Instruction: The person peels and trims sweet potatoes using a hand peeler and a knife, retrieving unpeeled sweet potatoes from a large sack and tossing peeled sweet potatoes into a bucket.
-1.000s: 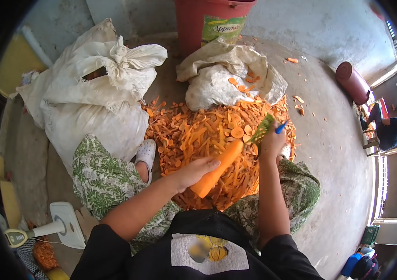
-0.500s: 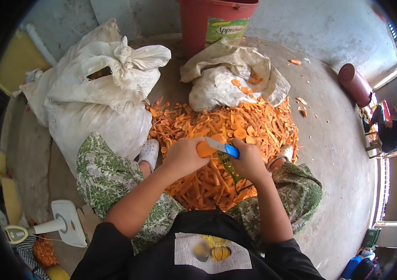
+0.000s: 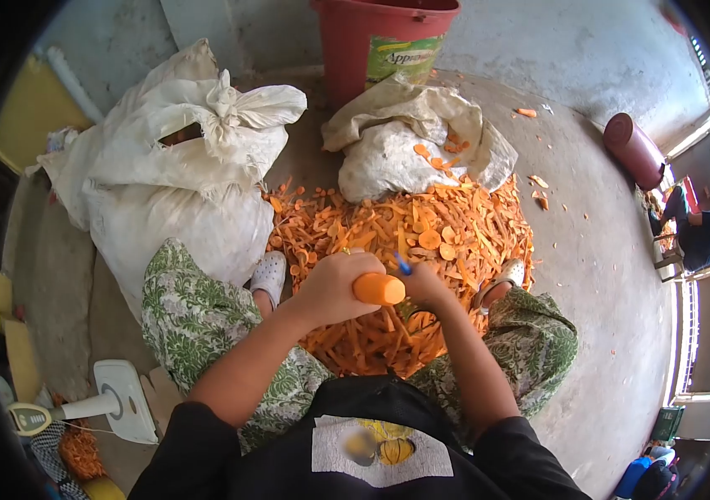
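My left hand (image 3: 340,285) is closed around a smooth orange carrot (image 3: 381,289), whose blunt end points right toward my other hand. Just beside it, my right hand (image 3: 426,288) is closed on a knife (image 3: 403,264); only a blue part of it shows, and its blade is hidden. Both hands are over a broad heap of carrot peelings and cut pieces (image 3: 471,233) on the floor between my feet. Several round carrot slices (image 3: 430,239) lie on top of the heap.
A large white sack (image 3: 180,183) stands at the left, and a slumped sack (image 3: 396,158) borders the heap. Behind are a red bin (image 3: 346,50) and, farther right, a maroon drum (image 3: 634,150). A scale (image 3: 125,400) is at lower left. Another person (image 3: 701,242) sits far right.
The carrot has turned so its end faces more toward me. My right hand has moved down and rotated, taking the knife blade off the carrot and out of sight.
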### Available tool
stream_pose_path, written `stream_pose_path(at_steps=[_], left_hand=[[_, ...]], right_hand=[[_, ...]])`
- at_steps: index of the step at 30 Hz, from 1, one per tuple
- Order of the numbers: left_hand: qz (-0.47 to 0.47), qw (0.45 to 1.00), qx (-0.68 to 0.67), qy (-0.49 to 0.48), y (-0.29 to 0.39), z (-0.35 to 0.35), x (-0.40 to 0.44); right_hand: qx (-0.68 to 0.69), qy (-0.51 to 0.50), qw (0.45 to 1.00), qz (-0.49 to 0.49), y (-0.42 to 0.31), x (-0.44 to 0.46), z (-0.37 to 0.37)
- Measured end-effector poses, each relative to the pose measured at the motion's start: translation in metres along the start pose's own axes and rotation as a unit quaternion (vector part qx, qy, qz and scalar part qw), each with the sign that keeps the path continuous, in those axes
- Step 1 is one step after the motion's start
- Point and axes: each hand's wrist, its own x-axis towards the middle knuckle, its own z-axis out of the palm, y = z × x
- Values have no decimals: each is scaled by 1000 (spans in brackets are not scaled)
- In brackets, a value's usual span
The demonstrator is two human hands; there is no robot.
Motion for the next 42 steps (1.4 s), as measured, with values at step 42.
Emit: stream_pose_path(at_steps=[42], left_hand=[[-201,972,-123,-7,-46,14,10]], right_hand=[[-146,142,967,-153,-61,-66,-23]])
